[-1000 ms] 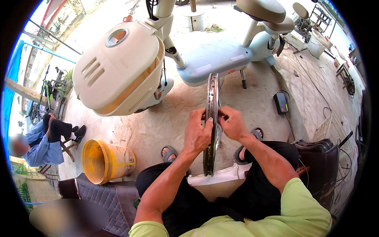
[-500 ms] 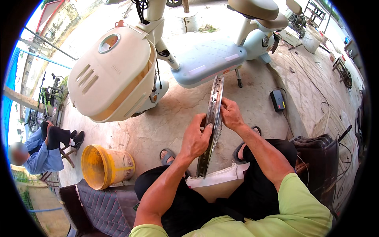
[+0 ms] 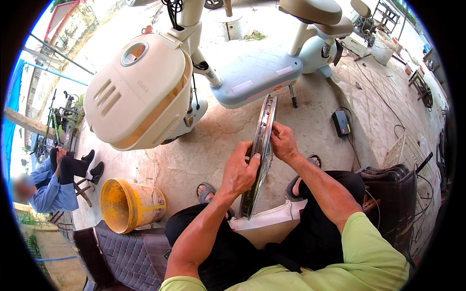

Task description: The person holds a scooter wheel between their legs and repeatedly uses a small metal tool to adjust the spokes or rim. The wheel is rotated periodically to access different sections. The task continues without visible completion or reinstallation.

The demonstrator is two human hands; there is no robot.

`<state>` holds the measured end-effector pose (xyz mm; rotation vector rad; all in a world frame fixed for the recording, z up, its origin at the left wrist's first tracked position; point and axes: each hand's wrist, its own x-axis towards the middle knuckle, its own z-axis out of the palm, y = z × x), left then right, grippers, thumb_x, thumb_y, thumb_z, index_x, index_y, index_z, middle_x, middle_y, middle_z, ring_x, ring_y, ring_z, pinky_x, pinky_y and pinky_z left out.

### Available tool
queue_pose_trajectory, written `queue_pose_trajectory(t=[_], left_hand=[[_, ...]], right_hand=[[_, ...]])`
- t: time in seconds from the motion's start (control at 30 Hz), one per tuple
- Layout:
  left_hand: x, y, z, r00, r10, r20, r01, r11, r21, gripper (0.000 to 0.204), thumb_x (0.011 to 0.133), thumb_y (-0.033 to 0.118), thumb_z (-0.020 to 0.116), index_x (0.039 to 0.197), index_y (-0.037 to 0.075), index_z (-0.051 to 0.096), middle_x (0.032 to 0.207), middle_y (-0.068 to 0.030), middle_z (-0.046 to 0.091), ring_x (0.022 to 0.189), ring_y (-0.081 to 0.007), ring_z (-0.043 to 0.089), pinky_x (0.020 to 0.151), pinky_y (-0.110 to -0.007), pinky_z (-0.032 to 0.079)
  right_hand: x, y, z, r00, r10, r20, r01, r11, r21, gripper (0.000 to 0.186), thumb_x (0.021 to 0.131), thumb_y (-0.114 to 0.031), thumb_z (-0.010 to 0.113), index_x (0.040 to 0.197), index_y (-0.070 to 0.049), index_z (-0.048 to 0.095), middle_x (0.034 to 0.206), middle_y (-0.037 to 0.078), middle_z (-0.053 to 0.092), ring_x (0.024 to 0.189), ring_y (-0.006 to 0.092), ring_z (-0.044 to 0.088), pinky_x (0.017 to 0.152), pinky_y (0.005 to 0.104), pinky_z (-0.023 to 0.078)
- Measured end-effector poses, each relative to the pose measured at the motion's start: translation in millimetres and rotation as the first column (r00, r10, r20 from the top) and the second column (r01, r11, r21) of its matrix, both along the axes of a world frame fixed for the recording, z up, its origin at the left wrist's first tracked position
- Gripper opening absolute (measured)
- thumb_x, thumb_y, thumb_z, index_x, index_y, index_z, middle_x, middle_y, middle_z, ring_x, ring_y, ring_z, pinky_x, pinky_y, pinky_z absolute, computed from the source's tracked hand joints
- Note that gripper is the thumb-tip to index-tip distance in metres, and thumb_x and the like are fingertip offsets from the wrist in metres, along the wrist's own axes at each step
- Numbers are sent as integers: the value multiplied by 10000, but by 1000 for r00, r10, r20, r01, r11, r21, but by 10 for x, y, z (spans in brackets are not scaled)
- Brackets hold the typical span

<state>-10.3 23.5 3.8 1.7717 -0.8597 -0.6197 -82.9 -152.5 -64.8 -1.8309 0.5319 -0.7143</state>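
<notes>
A metal wheel rim [image 3: 265,127] with spokes stands on edge between my knees, seen nearly edge-on, its lower end by a white and tan piece on my lap [image 3: 269,219]. My left hand [image 3: 241,169] is wrapped round the near left side of the rim, thumb across its edge. On the far right side my right hand [image 3: 283,141] has its fingers closed at the rim and spokes; the fingertips are partly hidden, so what exactly they pinch I cannot make out.
An electric scooter with a cream basket [image 3: 138,92] and pale blue footboard [image 3: 257,77] stands ahead. A yellow bucket [image 3: 145,203] is at left, a black charger box [image 3: 341,123] at right. Someone in blue [image 3: 53,189] sits far left. Dark padded seats [image 3: 131,254] flank me.
The rim's upper end has tilted slightly to the right. Both hands keep their places on it, with only a slight shift of the fingers.
</notes>
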Motion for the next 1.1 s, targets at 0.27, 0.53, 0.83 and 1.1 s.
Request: queue_pose_trajectory(t=[0.27,0.53,0.83,1.1], left_hand=[[-30,17,28,999,-18,-37,18,1000,2,322,950,155,634,1214,-22,585,1071,-219,685,932,-333,689,838,-411,550],[76,6,34,996,70,49,-72,997,39,285,935,179,664,1149,-7,635,1067,-201,674,922,-318,682,841,-408,540],[139,30,-150,981,82,178,-67,994,-88,329,951,108,656,1259,1,611,1165,-170,603,999,-272,646,849,-366,539],[99,-11,-115,996,67,57,-63,995,-79,312,963,109,634,1260,16,604,1120,-175,616,979,-301,644,905,-392,507]], right_hand=[[-60,102,95,998,-56,-5,55,991,-120,230,980,-207,603,908,10,637,806,213,645,732,416,626,653,432,493],[-229,351,201,987,154,45,-130,932,-337,128,860,-28,647,975,-4,699,912,205,676,864,421,647,738,453,522],[-245,465,364,989,147,-13,-142,922,-360,182,846,-49,691,1025,-15,704,935,183,690,888,394,660,766,449,534],[-174,233,421,996,-58,-67,48,989,-139,145,903,-97,684,1020,-15,708,932,161,693,859,328,680,761,397,532]])
